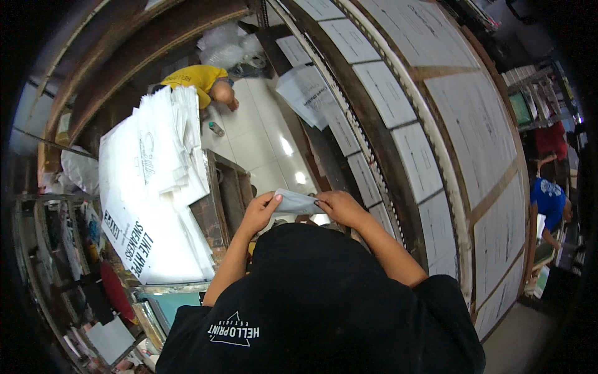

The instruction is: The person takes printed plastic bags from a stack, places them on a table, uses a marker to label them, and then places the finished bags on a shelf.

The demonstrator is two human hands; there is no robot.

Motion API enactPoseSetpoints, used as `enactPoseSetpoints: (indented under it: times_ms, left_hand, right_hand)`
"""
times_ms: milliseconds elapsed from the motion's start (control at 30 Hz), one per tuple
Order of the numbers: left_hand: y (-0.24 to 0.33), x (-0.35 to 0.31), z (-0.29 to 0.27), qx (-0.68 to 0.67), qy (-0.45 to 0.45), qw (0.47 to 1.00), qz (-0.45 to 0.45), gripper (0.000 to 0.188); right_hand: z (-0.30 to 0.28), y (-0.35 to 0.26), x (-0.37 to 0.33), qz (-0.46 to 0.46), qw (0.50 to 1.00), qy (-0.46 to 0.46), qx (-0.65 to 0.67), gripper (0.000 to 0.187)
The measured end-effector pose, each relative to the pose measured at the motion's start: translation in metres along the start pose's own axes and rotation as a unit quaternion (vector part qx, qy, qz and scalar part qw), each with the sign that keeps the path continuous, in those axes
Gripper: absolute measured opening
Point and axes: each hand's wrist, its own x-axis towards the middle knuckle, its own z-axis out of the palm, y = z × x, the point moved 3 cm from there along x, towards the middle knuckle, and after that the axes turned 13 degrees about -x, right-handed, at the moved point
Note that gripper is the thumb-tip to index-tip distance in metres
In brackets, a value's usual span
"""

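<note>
In front of my chest, a whitish, thin, flexible sheet, perhaps a plastic bag (295, 202), is stretched between my two hands. My left hand (262, 210) pinches its left end with the thumb on top. The opposite end is gripped in the fingers of my right hand (339, 206). The black shirt I wear hides whatever hangs lower. Nearest on the left stands a pile of white printed bags (152, 156), fanned out unevenly. Along the right, white printed bags (383, 93) lie in rows on a long dark table.
A person in a yellow shirt (198, 81) is low near the floor, beyond the pile. One bag (306, 95) juts past the table's left edge. A small can (216, 129) lies on the tiled floor (265, 134). Another person in blue (548, 202) works far right.
</note>
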Motion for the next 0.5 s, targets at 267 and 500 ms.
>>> enactPoseSetpoints:
  times_ms: [267, 500]
  left_hand:
    - [0.030, 0.077, 0.009, 0.035, 0.031, 0.998, 0.037, 0.047]
    - [0.034, 0.151, 0.005, 0.005, 0.012, 1.000, 0.008, 0.054]
  right_hand:
    - [-0.062, 0.030, 0.029, 0.050, 0.996, 0.061, -0.029, 0.028]
    - [-0.103, 0.052, 0.047, 0.095, 0.989, 0.109, -0.039, 0.019]
